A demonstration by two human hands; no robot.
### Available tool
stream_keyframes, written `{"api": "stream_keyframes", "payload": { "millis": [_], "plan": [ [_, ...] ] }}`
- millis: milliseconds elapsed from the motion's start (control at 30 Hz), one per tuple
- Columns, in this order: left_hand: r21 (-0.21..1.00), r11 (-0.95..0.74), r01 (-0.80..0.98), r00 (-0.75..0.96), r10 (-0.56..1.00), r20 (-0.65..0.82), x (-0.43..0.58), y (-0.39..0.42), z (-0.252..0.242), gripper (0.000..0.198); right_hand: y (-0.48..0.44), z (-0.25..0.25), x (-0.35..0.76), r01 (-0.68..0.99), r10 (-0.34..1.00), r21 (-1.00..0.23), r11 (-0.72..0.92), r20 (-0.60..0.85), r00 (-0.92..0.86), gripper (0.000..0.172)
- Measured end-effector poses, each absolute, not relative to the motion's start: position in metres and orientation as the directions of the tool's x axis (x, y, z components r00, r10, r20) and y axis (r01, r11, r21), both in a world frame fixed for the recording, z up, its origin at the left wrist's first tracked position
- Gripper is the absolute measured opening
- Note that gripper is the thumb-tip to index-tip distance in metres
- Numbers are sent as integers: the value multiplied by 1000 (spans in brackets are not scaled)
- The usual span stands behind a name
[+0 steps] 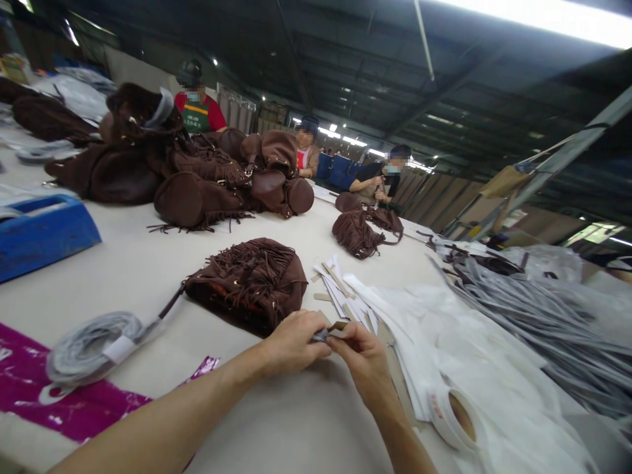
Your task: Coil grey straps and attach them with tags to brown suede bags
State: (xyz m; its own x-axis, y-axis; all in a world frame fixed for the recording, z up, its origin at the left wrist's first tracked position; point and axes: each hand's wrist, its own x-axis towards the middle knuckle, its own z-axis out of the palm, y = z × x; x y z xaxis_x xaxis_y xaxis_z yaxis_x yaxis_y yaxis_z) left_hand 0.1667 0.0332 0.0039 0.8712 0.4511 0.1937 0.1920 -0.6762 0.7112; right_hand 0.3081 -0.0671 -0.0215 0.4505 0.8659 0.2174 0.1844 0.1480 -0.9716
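My left hand (295,339) is closed on a grey wrapped piece (320,335), perhaps a plastic-covered strap end; the fingers hide most of it. Close beside it, my right hand (363,352) pinches a small tan card strip (338,327) against or near that piece; I cannot tell whether they touch. Just beyond my left hand lies a dark brown fringed bag (251,280), its opening facing me. From its left side a strap runs to a coil wrapped in clear plastic (93,345) with a white band round it.
Brown bags (197,178) are heaped at the back left, near a blue tape dispenser (44,234). Card strips (338,289), white sheets (434,336), a tape roll (457,418) and grey wrapped straps (538,322) lie right. A purple plastic bag (74,405) lies left. Several co-workers (200,115) are across the table.
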Motion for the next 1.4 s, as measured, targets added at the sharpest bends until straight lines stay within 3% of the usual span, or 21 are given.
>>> {"api": "stream_keyframes", "payload": {
  "millis": [133, 233, 267, 400, 667, 800, 933, 1100, 1267, 1400],
  "plan": [
    [740, -639, 212, 864, 476, 164, 168, 30, 7, 12, -68, -24, 308, 223, 826, -958, 183, 272, 493, 24],
    [760, -616, 206, 871, 470, 145, 168, 32, 7, 11, -71, -23, 309, 282, 830, -947, 155, 280, 483, 52],
    [759, -617, 206, 870, 470, 146, 168, 32, 7, 11, -72, -23, 309, 319, 833, -937, 145, 289, 471, 53],
    [760, -621, 190, 872, 463, 160, 169, 33, 4, 9, -74, -20, 308, 399, 867, -909, 116, 289, 407, 19],
    [728, -659, 190, 873, 452, 182, 170, 32, 3, 13, -71, -23, 304, 319, 846, -938, 140, 280, 454, 14],
    [721, -656, 222, 862, 477, 168, 174, 32, 2, 19, -73, -24, 303, 550, 786, -823, 143, 432, 441, 9],
    [767, -602, 220, 849, 505, 153, 176, 34, -1, 21, -75, -18, 302, 728, 762, -621, 290, 610, 217, 21],
    [808, -564, 167, 871, 469, 147, 172, 39, -1, 21, -78, -11, 304, 781, 783, -515, 354, 620, 55, 24],
    [948, -318, 7, 879, 453, 145, 166, 40, 6, 21, -80, -10, 307, 757, 807, -503, 418, 589, -55, 28],
    [981, -177, 85, 874, 486, 12, 165, 38, 10, 17, -81, -10, 301, 751, 808, -533, 390, 589, -1, 24]
  ]
}}
